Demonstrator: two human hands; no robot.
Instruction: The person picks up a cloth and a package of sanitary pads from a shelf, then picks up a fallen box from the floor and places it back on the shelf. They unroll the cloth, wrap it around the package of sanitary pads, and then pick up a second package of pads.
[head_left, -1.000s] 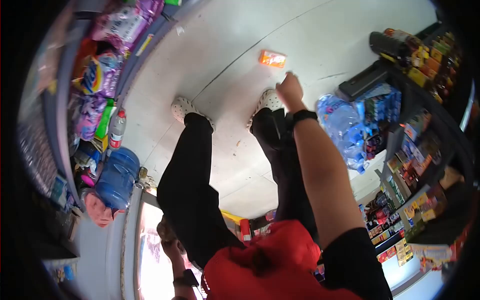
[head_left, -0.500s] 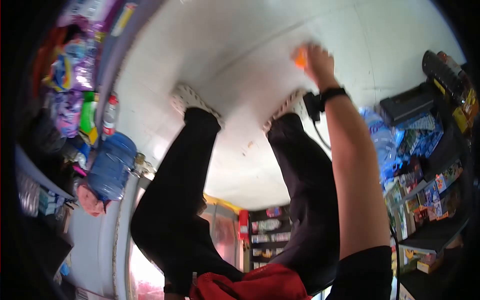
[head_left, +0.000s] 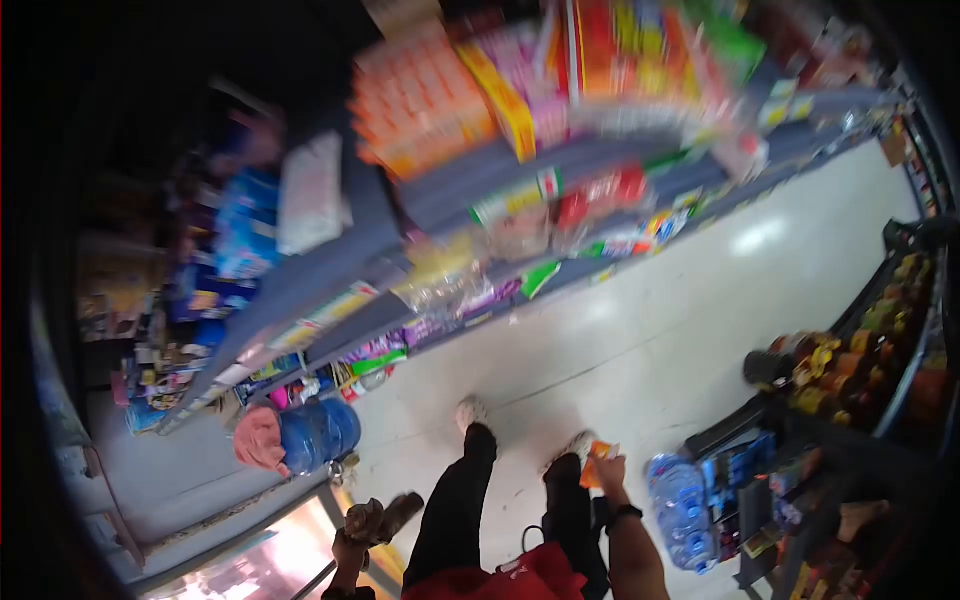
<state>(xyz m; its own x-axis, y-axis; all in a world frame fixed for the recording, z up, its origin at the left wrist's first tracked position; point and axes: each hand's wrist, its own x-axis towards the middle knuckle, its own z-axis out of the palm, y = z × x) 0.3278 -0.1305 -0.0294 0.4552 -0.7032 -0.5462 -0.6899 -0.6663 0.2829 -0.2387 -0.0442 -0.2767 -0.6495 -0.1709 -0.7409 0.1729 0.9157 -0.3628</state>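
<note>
Right hand: fingers closed on a small orange packet, held up off the floor, beside the right shoe as seen from above. Packet's print too small to read. Dark band on that wrist.

Left hand: low in view, left of the black trousers, at a brown, crumpled-looking item. Fingers appear to grasp its lower end; exact grip unclear, item's kind not certain.

Wearer: pale perforated shoes, the left one flat on the floor; red garment at the bottom edge.

Left side: large blue water jug lying near the shelf end, pink cloth touching its outer end. Long grey shelf unit runs slantwise across the top; stacked orange packages on its upper level, bright bagged goods beside them, blurred. Plastic-wrapped goods lower down.

Right side: clear large bottles grouped on the floor, right of the right hand and apart from it. Beyond them, dark shelving with rows of yellow-and-brown bottles, labels unreadable.
</note>
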